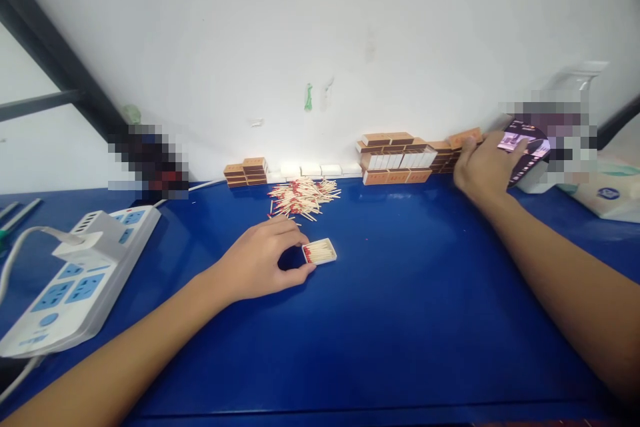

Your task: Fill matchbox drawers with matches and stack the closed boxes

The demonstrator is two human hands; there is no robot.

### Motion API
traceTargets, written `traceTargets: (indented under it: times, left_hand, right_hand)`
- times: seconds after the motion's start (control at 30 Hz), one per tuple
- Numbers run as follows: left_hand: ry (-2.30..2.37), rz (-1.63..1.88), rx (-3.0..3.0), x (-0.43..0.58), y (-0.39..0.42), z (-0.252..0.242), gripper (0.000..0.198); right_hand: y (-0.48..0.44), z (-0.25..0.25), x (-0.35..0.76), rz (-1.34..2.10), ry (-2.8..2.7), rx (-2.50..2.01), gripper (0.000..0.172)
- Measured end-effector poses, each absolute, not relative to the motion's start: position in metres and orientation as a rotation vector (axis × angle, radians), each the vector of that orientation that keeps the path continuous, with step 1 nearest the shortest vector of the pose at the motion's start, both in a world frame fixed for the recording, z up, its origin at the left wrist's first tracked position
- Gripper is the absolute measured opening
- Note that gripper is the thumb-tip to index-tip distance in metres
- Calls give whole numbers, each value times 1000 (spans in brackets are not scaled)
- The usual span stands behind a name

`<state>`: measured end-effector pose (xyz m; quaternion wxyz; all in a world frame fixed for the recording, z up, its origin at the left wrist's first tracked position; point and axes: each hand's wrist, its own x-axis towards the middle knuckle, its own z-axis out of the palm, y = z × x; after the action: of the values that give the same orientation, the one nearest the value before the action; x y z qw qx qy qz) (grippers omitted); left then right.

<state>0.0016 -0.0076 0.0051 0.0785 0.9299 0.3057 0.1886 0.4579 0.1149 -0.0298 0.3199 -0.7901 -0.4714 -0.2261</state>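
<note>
Between the thumb and fingers of my left hand (267,257) is a small white matchbox tray (327,259), filled with red-tipped matches lying side by side. The tray rests on the blue table. Just behind it lies a loose heap of matches (303,199). At the back right, my right hand (487,167) has its fingers closed at an orange-brown matchbox (465,138) on top of a stack (441,157); part of that box is hidden by the hand. Left of it stands a bigger stack of matchboxes (397,177), some showing white sides.
Several white trays (310,170) line the wall, beside a small matchbox stack (246,171). A white power strip (95,300) with a plugged-in cable occupies the left side. A phone-like screen (530,143) and a tissue pack (607,193) are at the right of the blue table (380,347).
</note>
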Motion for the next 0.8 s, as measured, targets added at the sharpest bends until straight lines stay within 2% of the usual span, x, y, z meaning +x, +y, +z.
traceTargets:
  times: [0.2, 0.37, 0.47, 0.53, 0.6, 0.7, 0.8]
  left_hand:
    - [905, 567, 2788, 2, -8, 4, 23]
    - [896, 613, 2794, 3, -8, 4, 21]
    - [934, 740, 2794, 3, -7, 5, 20]
    - [997, 864, 2798, 2, -6, 5, 20]
    - [1064, 988, 2795, 2, -4, 5, 21]
    - [1167, 1111, 2759, 0, -2, 4, 22]
    - [1243, 1157, 2719, -1, -1, 2, 25]
  right_hand:
    - [117, -17, 460, -718, -1263, -2048, 34]
    - [98, 3, 439, -841, -1311, -1766, 27]
    - [86, 18, 410, -799, -1244, -1614, 18]
    - [78, 25, 382, -578, -1170, -1526, 17]
    - [68, 28, 348, -181, -1084, -1442, 13]
    - [46, 25, 299, 434, -1111, -1336, 23]
    - [20, 20, 265, 678, -1253, -1266, 28]
